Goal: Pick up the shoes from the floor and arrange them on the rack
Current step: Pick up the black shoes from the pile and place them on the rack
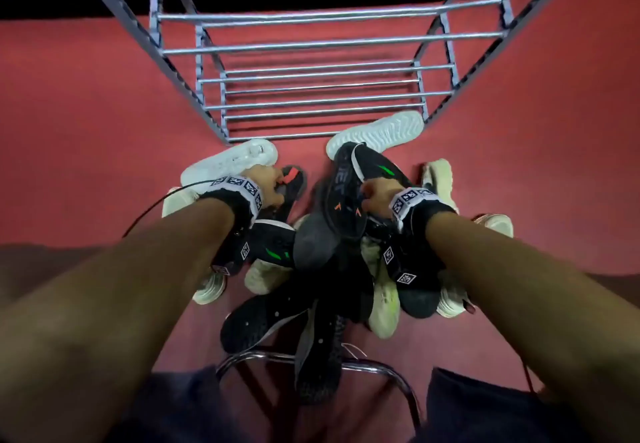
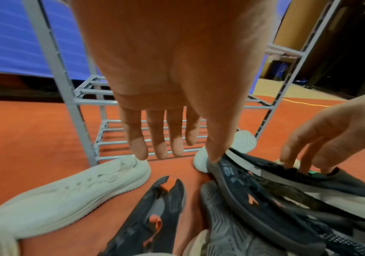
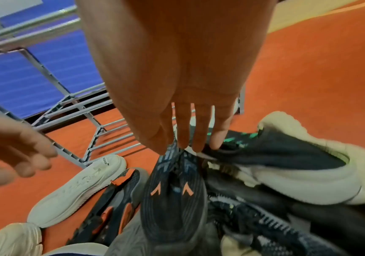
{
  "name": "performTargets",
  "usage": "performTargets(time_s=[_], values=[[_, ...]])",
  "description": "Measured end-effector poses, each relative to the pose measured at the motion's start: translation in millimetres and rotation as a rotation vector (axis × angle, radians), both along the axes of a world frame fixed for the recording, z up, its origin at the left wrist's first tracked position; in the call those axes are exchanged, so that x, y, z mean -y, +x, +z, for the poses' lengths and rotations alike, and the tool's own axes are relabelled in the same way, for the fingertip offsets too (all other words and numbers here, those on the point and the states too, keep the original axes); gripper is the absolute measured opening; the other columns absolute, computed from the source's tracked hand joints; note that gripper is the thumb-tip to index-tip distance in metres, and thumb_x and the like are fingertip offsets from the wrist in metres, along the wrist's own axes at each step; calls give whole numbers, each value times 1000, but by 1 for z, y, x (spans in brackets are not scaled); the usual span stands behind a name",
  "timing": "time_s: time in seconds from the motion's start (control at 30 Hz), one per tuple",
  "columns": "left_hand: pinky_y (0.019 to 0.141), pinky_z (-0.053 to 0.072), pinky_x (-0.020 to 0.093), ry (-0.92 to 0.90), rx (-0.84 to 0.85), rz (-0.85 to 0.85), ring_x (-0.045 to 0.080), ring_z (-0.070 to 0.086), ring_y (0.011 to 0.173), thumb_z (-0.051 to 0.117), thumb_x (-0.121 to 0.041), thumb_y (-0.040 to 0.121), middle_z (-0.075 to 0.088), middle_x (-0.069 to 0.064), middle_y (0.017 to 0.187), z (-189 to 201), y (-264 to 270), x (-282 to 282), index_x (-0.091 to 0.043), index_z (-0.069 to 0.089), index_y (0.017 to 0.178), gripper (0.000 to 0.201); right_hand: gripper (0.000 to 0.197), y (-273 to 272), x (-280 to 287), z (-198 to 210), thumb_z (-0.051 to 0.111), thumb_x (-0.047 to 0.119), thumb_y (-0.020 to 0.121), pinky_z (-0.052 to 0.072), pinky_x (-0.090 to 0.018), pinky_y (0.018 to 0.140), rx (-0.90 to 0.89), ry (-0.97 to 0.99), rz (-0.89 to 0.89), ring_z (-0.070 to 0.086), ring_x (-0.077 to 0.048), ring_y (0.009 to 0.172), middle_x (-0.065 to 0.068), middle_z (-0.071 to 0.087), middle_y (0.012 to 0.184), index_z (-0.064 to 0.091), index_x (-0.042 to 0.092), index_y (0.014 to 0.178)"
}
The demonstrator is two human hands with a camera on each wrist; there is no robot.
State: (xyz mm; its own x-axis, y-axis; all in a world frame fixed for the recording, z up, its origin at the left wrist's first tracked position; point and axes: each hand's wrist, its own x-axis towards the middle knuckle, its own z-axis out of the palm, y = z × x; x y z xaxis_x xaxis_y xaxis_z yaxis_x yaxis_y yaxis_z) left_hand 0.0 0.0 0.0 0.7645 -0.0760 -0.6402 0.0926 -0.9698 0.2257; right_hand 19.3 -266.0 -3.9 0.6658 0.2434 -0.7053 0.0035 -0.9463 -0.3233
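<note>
Red carpet (image 1: 86,103) lay bare on both sides of the grey metal shoe rack (image 1: 311,71), whose tiers of bars held nothing; we saw open floor between its lowest front bar and the pile of shoes (image 1: 311,269) heaped near our knees. Our left hand (image 1: 266,184) hovered with fingers straight and spread, holding nothing, above a black sandal with orange straps (image 2: 153,213) and beside a white sole-up shoe (image 2: 67,199). Our right hand (image 1: 377,200) reached down with extended fingers (image 3: 199,138) touching the collar of a black shoe with a green mark (image 3: 275,152); whether they gripped it we could not tell. Just beside them stood a tilted black shoe with orange chevrons on its sole (image 3: 172,190). The head view alone showed a second white sole (image 1: 377,134) lying against the rack's front right foot and a chrome stool ring (image 1: 381,370) under the pile. The left wrist view alone showed a yellow cable (image 2: 304,103) beyond the rack.
</note>
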Motion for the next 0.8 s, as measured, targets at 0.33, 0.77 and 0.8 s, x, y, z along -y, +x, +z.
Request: performTargets(time_s=[0.33, 0.77, 0.8], values=[[87, 50, 33, -97, -116, 110, 27, 63, 98, 72, -31, 75, 67, 7, 112, -33, -37, -11, -21, 58, 125, 53, 63, -27, -12, -63, 73, 19, 81, 46, -22, 66, -231, 143, -478, 55, -19, 94, -4, 59, 111, 46, 12, 138], [82, 58, 37, -555, -314, 703, 28, 68, 96, 64, -41, 90, 60, 12, 119, -54, -30, 38, -9, 32, 146, 72, 57, -44, -43, -57, 75, -3, 76, 57, -33, 62, -408, 429, -1066, 65, -18, 70, -8, 69, 95, 52, 13, 126], [78, 59, 33, -604, -394, 784, 26, 69, 92, 64, -36, 92, 61, 14, 120, -55, -30, 38, -7, 34, 144, 67, 58, -45, -46, -53, 72, -7, 78, 58, -31, 60, -438, 485, -1086, 66, -18, 77, -5, 67, 97, 50, 17, 126]])
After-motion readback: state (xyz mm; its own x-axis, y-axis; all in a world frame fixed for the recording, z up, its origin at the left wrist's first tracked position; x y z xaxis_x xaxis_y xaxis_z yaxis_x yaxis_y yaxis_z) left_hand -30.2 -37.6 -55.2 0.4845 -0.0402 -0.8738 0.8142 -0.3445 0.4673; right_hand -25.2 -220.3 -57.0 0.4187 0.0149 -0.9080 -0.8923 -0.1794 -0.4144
